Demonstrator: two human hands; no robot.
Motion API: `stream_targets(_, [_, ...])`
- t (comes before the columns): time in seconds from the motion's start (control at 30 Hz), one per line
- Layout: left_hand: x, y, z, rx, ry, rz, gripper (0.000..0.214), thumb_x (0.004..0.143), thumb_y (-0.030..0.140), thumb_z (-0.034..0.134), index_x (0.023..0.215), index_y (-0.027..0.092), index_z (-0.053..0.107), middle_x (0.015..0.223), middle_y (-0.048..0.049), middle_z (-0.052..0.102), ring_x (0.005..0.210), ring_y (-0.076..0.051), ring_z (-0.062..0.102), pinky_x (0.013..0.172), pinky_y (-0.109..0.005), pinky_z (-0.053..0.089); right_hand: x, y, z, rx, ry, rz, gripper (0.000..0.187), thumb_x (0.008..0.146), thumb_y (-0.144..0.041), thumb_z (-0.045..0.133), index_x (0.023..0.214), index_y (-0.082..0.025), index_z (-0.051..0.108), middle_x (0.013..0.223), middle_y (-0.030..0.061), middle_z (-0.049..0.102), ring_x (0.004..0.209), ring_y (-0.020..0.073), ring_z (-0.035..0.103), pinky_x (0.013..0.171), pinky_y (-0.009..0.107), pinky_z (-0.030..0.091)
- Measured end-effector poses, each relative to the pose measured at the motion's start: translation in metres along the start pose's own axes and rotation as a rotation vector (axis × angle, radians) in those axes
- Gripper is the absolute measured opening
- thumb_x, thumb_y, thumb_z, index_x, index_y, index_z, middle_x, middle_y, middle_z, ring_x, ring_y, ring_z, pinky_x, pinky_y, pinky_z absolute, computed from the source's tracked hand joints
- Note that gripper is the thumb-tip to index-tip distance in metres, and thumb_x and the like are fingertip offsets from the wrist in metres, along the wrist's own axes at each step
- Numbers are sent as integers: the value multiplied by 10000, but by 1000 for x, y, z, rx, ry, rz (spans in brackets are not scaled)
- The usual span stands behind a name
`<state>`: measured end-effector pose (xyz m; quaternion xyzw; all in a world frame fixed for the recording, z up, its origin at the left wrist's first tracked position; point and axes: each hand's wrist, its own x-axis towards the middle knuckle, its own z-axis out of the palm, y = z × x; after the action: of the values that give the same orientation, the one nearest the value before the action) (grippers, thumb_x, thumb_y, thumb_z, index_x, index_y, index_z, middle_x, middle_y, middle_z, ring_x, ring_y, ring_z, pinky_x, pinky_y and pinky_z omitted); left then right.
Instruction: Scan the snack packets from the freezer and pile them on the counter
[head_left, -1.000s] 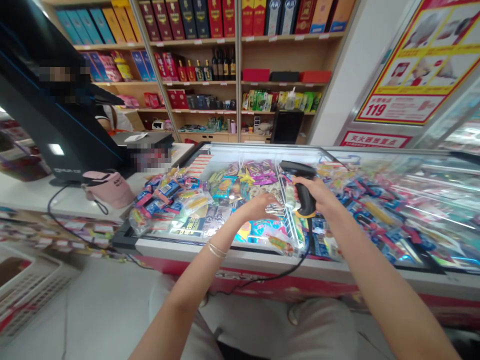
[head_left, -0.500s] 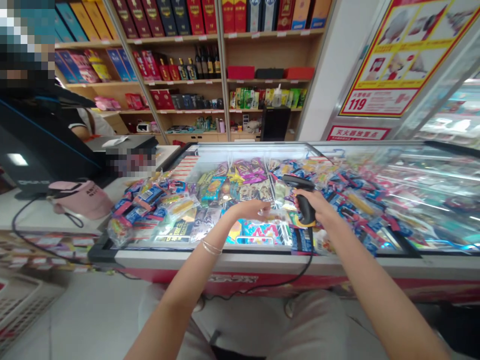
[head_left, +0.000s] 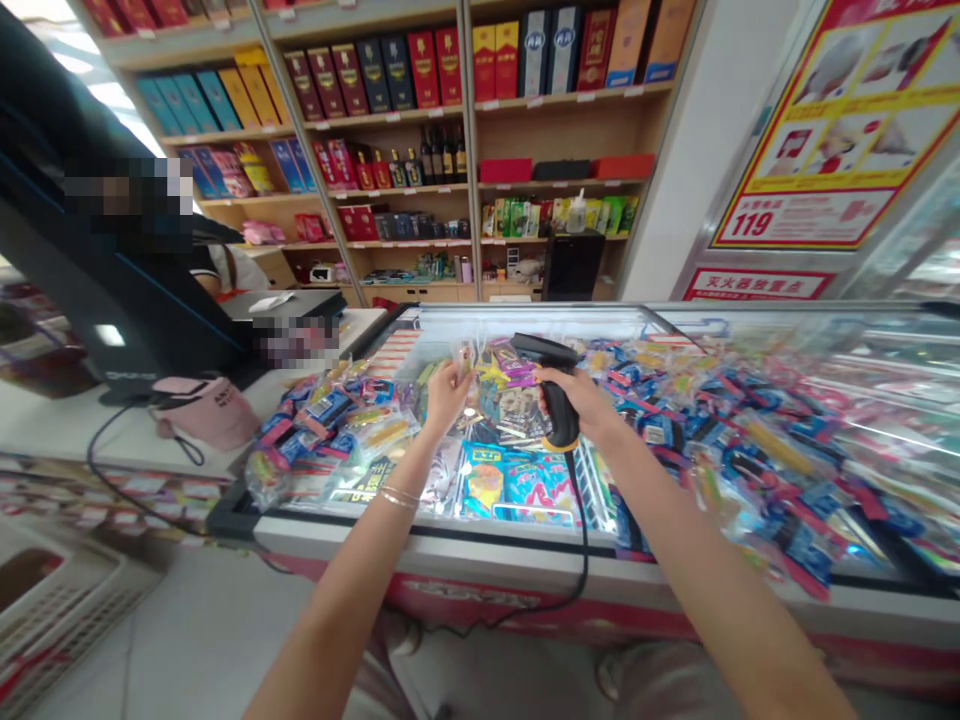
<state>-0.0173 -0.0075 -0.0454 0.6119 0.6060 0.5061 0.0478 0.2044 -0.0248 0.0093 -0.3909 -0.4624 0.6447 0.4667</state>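
Observation:
My right hand is closed round the grip of a black barcode scanner, whose head points left over the glass lid of a chest freezer. A black cable hangs from the scanner down the freezer's front. My left hand is raised just left of the scanner head and pinches a small clear packet between its fingers. A thin bracelet sits on my left wrist. Heaps of colourful snack packets lie on the lid around both hands.
A black checkout monitor stands on the white counter at left, with a pink cap beside it and a person behind. Shelves of boxes and bottles line the back wall. A white basket sits on the floor at lower left.
My left hand has lifted off the pile with a small packet and holds it up by the scanner head. The right hand has moved the scanner left and slightly up.

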Motion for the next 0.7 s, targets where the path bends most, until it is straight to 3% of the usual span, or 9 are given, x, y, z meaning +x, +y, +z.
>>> stream_targets(0.1, [-9,-7,-4,-7,-48,20,334,787,308,568,513,181,425,693,-7,534,674,-125,514,691,-252,414,8,20,11,11,-56,9,156,664,-249,710,696,-160,586,479,-13,575,374,109,512,375,217,437])
stream_targets(0.23, [-16,-10,6,-24,-84,32,359,792,313,569,491,184,422,716,-21,554,664,-131,527,686,-268,423,10,39,6,-23,38,57,161,645,-250,720,667,-161,588,460,-18,566,363,106,506,360,211,421])
stream_targets(0.4, [-18,-9,16,-17,-104,85,394,795,308,567,470,188,379,739,-33,553,690,-139,544,686,-270,417,7,38,2,-112,81,48,140,654,-228,709,617,-160,593,446,-9,563,363,114,510,352,218,424])
stream_targets(0.7, [-19,-10,13,-29,-73,98,434,794,324,564,461,196,316,707,-30,534,677,-138,536,684,-277,416,7,36,3,-124,75,49,143,651,-240,710,604,-151,608,451,-2,569,358,119,515,360,227,432])
